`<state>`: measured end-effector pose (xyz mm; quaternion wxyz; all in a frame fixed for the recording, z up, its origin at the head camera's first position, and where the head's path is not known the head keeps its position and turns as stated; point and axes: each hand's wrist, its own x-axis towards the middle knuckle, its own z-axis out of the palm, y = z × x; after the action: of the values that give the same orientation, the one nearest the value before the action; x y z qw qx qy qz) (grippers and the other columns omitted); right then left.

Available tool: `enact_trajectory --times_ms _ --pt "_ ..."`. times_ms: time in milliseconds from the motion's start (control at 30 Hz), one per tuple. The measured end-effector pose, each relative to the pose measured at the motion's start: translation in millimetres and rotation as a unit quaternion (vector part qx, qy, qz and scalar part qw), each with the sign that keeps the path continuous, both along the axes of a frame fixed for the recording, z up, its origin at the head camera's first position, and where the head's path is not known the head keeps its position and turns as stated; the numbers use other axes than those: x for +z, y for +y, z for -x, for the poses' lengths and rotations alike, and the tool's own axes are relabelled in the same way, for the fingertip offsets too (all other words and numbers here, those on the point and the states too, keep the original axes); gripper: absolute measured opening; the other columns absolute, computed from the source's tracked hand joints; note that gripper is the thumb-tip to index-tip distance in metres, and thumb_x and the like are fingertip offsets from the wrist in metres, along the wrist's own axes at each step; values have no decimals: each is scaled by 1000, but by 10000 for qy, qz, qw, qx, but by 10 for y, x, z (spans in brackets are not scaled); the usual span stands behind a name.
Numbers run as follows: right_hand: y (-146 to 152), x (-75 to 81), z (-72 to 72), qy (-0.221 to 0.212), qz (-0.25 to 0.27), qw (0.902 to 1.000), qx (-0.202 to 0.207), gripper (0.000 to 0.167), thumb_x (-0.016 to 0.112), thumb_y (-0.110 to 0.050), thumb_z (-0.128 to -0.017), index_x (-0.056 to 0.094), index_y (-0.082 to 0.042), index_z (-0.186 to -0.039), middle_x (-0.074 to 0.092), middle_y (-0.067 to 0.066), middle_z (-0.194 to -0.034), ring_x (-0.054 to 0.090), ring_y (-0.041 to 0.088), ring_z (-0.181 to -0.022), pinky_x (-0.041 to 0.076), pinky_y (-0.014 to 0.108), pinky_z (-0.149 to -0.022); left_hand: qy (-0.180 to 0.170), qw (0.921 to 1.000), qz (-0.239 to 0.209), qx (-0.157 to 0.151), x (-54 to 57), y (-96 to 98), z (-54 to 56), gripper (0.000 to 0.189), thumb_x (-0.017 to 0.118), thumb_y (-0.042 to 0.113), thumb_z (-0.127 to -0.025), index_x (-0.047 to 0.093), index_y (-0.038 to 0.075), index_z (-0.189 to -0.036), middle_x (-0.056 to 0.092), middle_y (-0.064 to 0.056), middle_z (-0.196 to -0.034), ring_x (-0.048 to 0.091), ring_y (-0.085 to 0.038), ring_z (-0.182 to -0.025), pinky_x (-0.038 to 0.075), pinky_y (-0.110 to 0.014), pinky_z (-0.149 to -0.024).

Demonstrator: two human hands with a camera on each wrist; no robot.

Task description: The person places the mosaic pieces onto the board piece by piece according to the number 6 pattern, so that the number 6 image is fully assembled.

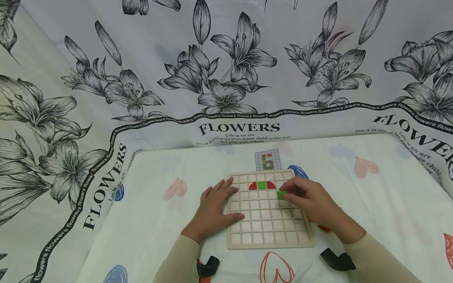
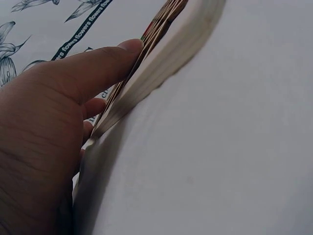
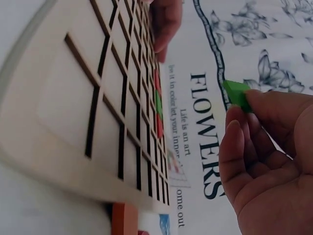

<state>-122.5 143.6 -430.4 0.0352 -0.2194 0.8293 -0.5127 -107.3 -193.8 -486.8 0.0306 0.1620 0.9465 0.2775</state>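
board (image 1: 270,246): three tiles (image 1: 261,185) set, most cells (image 1: 257,226) bare; card (image 1: 267,160) shows more, so seemingly early. right hand (image 1: 311,196): pinches green tile (image 1: 280,195). left hand (image 1: 213,207): spread over board's left edge.

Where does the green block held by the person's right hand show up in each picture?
Head: the green block is right of centre, below mid-height, pinched by the right hand.
Left wrist: not visible.
Right wrist: the green block is right of centre, slightly above mid-height.
Shared landmark: the wooden grid board, in all three.
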Motion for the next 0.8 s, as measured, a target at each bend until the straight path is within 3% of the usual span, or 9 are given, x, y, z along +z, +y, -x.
enact_trajectory --times_ms 400,800 --pt "-264 22 133 -313 89 9992 234 13 79 -6 -101 78 -13 -112 74 -3 -111 69 22 -97 59 29 -84 3 10000 -9 8 -9 -4 9 83 77 71 -89 54 32 -158 23 16 -177 12 -5 -162 5 -48 -127" --pt "-531 -143 237 -408 -223 9980 425 8 80 -14 -102 78 -19 -107 72 -7 -105 66 19 -93 57 33 -83 20 10000 -30 -81 9 -6 20 82 78 69 -89 55 30 -158 24 13 -178 15 -11 -163 4 -48 -127"
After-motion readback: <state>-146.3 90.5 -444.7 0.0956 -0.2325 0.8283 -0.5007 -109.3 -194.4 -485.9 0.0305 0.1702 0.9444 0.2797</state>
